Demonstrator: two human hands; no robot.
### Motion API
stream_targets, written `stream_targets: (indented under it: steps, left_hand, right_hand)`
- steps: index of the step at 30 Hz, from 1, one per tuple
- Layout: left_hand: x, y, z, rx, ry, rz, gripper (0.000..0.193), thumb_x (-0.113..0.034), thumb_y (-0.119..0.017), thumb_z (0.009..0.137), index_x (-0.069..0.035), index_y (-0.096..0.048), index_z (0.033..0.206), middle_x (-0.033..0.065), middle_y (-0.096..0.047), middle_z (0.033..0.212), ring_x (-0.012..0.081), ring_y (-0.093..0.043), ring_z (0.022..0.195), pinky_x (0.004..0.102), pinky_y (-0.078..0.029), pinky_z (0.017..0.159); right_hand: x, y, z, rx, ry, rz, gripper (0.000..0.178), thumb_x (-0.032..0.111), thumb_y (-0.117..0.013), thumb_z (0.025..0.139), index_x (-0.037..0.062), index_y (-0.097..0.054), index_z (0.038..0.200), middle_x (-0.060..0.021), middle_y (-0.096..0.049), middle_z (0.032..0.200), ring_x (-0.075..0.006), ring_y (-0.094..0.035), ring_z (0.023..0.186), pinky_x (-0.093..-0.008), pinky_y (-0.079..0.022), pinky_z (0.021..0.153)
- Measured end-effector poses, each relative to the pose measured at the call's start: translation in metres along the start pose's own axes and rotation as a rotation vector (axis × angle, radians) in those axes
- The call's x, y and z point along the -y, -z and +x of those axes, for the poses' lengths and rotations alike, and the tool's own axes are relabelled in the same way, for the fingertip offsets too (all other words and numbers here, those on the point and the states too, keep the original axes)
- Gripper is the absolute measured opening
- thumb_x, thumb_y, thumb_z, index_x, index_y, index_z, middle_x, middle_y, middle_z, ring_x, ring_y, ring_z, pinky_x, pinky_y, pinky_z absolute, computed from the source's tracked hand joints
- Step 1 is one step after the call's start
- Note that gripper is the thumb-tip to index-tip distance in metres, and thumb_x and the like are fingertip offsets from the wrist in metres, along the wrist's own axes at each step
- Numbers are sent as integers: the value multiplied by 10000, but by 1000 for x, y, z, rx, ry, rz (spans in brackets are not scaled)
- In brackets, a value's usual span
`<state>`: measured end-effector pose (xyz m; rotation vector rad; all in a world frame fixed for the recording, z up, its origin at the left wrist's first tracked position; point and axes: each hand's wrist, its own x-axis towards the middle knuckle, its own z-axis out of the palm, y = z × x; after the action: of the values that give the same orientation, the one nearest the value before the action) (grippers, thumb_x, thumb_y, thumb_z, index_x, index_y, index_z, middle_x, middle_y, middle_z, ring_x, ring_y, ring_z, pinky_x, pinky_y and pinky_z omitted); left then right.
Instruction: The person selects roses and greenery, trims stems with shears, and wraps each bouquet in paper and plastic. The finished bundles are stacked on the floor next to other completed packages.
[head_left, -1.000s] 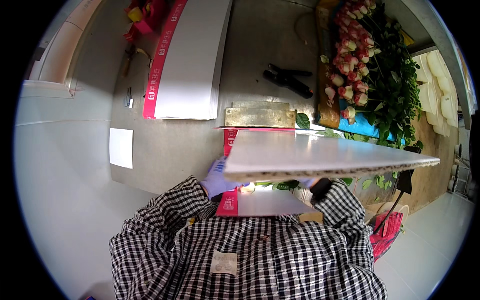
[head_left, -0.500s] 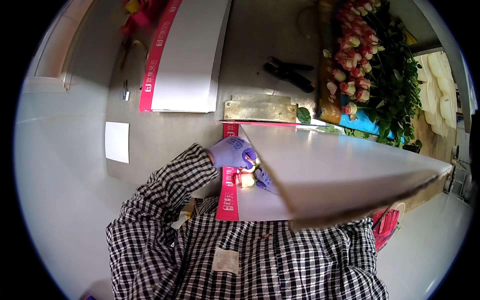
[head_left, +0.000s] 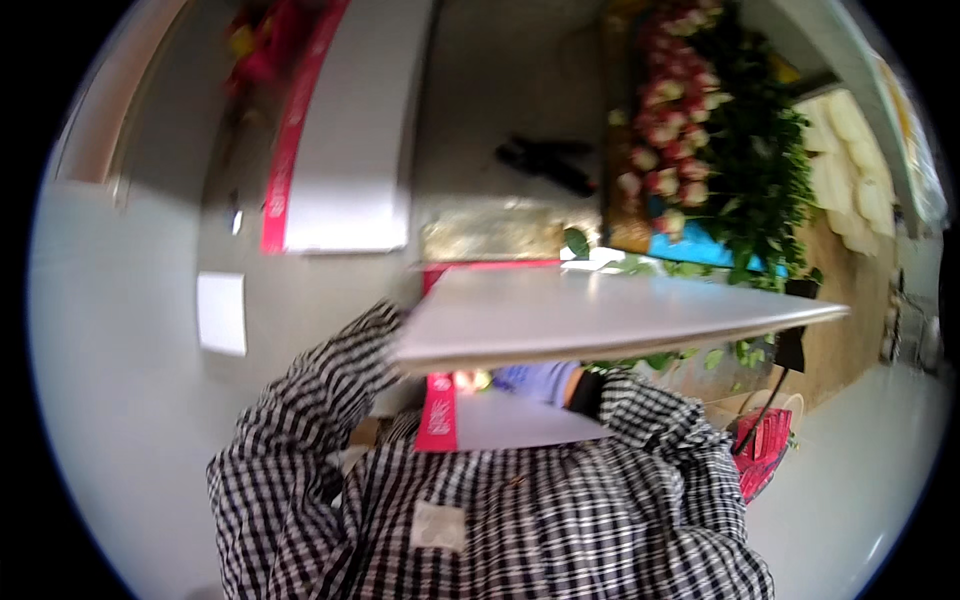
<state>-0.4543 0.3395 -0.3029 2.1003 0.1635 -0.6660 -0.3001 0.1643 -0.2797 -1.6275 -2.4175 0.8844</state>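
Note:
A large white sheet (head_left: pixel 590 310) with a thin brown edge is raised at a slant across the middle, its edge toward me. Under it lies another white sheet (head_left: pixel 510 425) with a pink printed border (head_left: pixel 436 425). A pale pink rose bloom (head_left: pixel 470 380) peeks out below the raised sheet, partly covered and blurred. My right hand (head_left: pixel 540 381), in a purple glove, is over the lower sheet beside the bloom; its fingers are mostly hidden or smeared. The raised sheet hides my left hand, and only its checked sleeve (head_left: pixel 345 350) shows.
A stack of white pink-edged sheets (head_left: pixel 350 150) lies far left. A metal block (head_left: pixel 490 236) and a black hand tool (head_left: pixel 547 163) lie beyond the raised sheet. Pink-white roses (head_left: pixel 668 125) with leafy stems pile at the far right. A white card (head_left: pixel 221 313) lies left.
The raised sheet has tilted and swung left, covering my left hand, which was at the rose. My right wrist has come into sight below it. The whole view has shifted slightly.

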Motion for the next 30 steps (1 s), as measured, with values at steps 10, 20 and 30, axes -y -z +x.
stream_targets:
  steps: [10,20,30]
  left_hand:
    - [-8,3,7,67,79,-58,346,-363,-722,761,-143,-692,1027,83,-694,905,232,-656,820,353,-503,760]
    - [-14,6,2,42,99,-123,418,-379,-790,716,-102,-680,1009,45,-665,864,182,-630,799,330,-496,728]
    - [-26,14,-4,81,196,-222,385,-334,-790,731,-91,-679,1009,75,-679,885,201,-647,818,328,-514,731]
  right_hand:
    - [-34,110,-51,-61,-52,653,317,312,-614,843,100,-665,1073,-104,-676,966,-279,-632,947,-363,-496,852]
    - [-337,205,-143,-348,-778,-739,527,227,-641,745,129,-538,1253,-128,-448,1356,-343,-351,1310,-531,-194,1133]
    - [-164,360,-379,-1502,-508,-185,273,202,-543,914,-1,-648,1064,-111,-662,1050,-201,-634,946,-336,-507,871]
